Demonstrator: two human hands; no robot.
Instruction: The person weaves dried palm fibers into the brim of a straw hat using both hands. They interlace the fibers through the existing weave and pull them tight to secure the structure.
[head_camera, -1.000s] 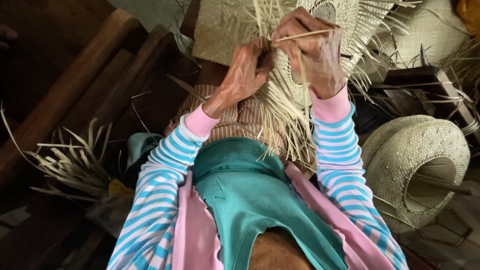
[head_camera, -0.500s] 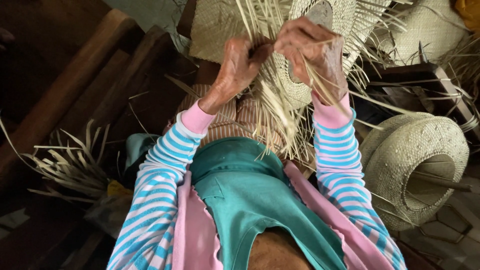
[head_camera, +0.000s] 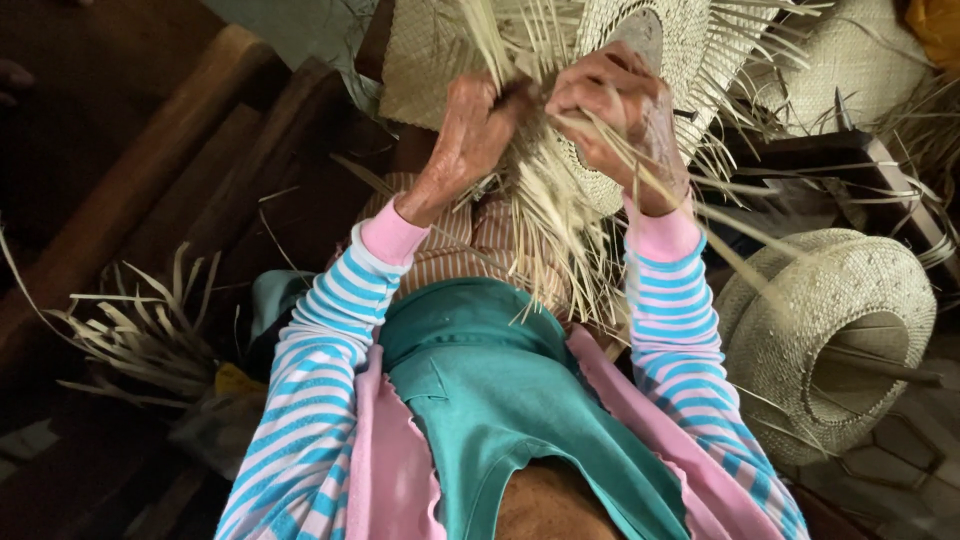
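Closing in: both hands now meet at the centre of the unfinished woven hat (head_camera: 640, 60), where a second ago they sat apart with a strand stretched between them. Reads as a strand being tucked or pulled tight. Left hand (head_camera: 470, 135) clenched on the loose straw strands (head_camera: 545, 215), wrist bent up. Right hand (head_camera: 615, 115) pinching strands against the weave, knuckles out. Hat sits over the lap; finished hat (head_camera: 830, 340) lies beside the right sleeve.
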